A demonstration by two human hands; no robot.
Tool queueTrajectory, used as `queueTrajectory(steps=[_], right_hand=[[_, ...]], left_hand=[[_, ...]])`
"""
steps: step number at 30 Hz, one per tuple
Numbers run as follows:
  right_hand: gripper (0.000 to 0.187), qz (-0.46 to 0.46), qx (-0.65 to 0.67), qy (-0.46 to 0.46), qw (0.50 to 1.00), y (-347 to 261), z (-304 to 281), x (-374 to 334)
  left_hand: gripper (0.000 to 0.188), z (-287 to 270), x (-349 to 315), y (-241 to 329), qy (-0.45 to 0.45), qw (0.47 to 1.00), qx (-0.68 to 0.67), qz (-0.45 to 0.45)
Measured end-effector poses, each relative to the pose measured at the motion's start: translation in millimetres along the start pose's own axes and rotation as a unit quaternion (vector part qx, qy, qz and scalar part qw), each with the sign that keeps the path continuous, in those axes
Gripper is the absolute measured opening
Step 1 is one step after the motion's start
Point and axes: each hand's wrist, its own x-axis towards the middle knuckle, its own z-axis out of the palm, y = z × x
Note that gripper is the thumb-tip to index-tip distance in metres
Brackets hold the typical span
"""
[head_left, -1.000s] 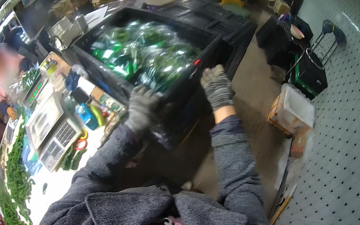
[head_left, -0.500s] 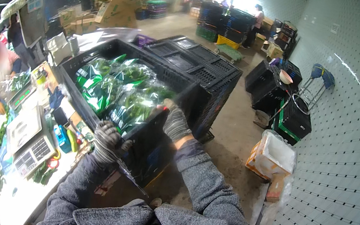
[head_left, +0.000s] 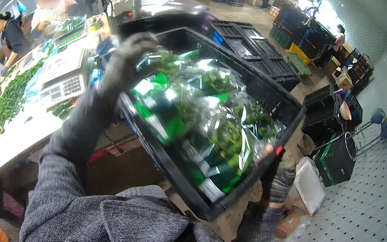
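Note:
A black plastic crate point(head_left: 149, 145) hangs tilted in front of my chest. Inside lie several clear plastic bags of green vegetables point(head_left: 214, 119) with green-and-white printed panels. My right hand point(head_left: 276, 172), in a grey striped knit glove, grips the crate's right rim; a fingertip and a small red spot show there. My left hand point(head_left: 135, 56), gloved too and smeared by motion, curls over the crate's left side near its far corner. The underside of the crate is hidden.
Left, a white worktable carries a scale point(head_left: 66, 78) and green peppers point(head_left: 9, 102); co-workers stand beyond it. Behind the crate are stacked folded black crates point(head_left: 259, 55). At right stand more black crates point(head_left: 324, 111), a hand trolley point(head_left: 366, 135) and a white foam box point(head_left: 310, 182).
The crate has come off its place by the stack, nearer to me and turned. My left hand has shifted from its near corner to the far left side; my right hand has moved right.

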Motion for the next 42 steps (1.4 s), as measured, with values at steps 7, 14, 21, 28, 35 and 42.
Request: queueTrajectory(steps=[7, 14, 21, 28, 35, 42], right_hand=[[0.015, 0.233, 0.309, 0.091, 0.918, 40.4, -115.5, -85.2], [0.007, 0.323, 0.303, 0.229, 0.867, 141.8, -218.1, -204.6], [0.014, 0.35, 0.405, 0.278, 0.798, 168.9, -301.8, -336.8], [0.023, 0.184, 0.108, 0.434, 0.875, 79.2, -263.7, -372.2], [0.021, 0.168, 0.001, 0.519, 0.838, 79.0, -297.9, -324.2], [0.032, 0.203, -0.129, 0.578, 0.78, 94.7, -392.4, -243.1]], left_hand=[[0.041, 65.5, -24.6, -87.8, -0.322, 0.843, -0.171, -0.396], [0.015, 146.3, -31.7, 17.5, -0.354, 0.842, -0.171, -0.368], [0.028, 208.7, -57.5, 92.0, -0.407, 0.784, -0.199, -0.425], [0.02, 267.9, -34.1, 149.0, -0.372, 0.751, -0.408, -0.362], [0.015, 336.9, 20.0, 173.0, -0.381, 0.756, -0.378, -0.375], [0.022, 485.1, 113.8, 171.4, -0.407, 0.749, -0.384, -0.355]])
